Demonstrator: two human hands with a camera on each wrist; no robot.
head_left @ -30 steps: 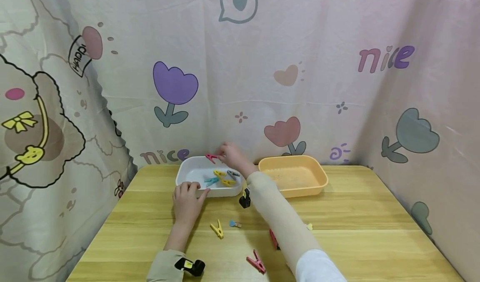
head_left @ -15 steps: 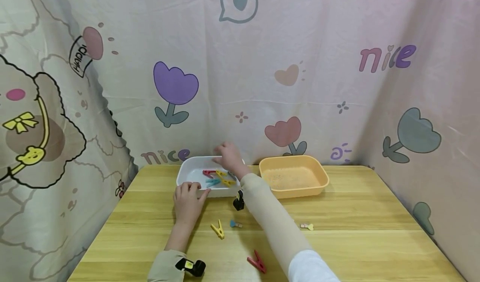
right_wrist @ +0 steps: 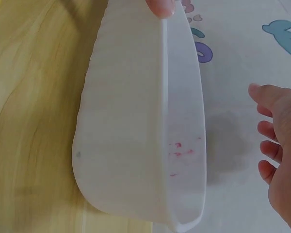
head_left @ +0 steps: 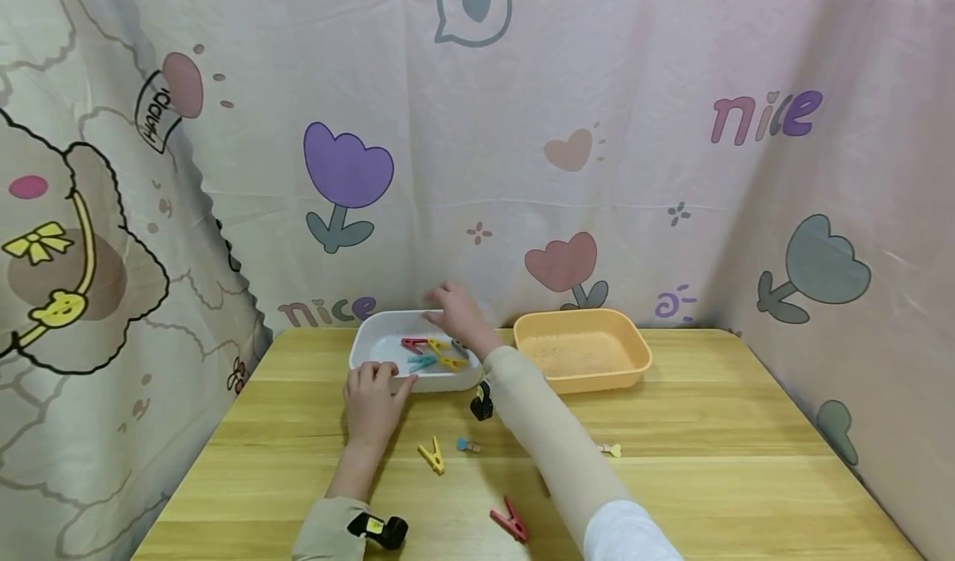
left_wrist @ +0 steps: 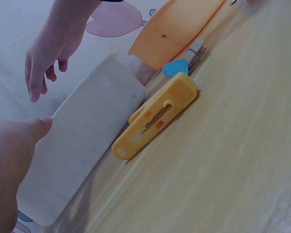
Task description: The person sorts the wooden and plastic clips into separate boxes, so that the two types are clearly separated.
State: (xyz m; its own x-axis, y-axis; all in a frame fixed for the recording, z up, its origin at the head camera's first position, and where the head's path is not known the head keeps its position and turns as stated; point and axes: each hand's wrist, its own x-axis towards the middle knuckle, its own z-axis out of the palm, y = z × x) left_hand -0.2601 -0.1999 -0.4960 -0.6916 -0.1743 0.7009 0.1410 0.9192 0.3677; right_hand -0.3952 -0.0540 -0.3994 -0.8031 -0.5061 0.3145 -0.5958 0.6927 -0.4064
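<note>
My left hand (head_left: 373,403) grips the near left rim of a white plastic tray (head_left: 361,345), its thumb along the near side. Above the tray's back right part hovers my right hand (head_left: 458,316), fingers loosely bent and nothing in them; the right wrist view shows that hand (right_wrist: 281,145) apart from the wall. Inside the tray lie a red clothespin (head_left: 413,345), yellow clothespins (head_left: 452,364), a light blue clothespin (head_left: 422,362) and a grey clothespin (head_left: 460,350), partly covered by the right hand and wrist.
An orange tray (head_left: 642,370) stands to the right. On the wooden table lie a yellow clothespin (head_left: 432,457), a red clothespin (head_left: 511,521), a small blue-heart clip (head_left: 468,445) and a yellow-heart clip (head_left: 613,450). A printed curtain (head_left: 477,171) hangs behind.
My right hand has let go of the red clothespin, which now lies in the white tray, and has shifted slightly left. The left hand has stayed on the rim.
</note>
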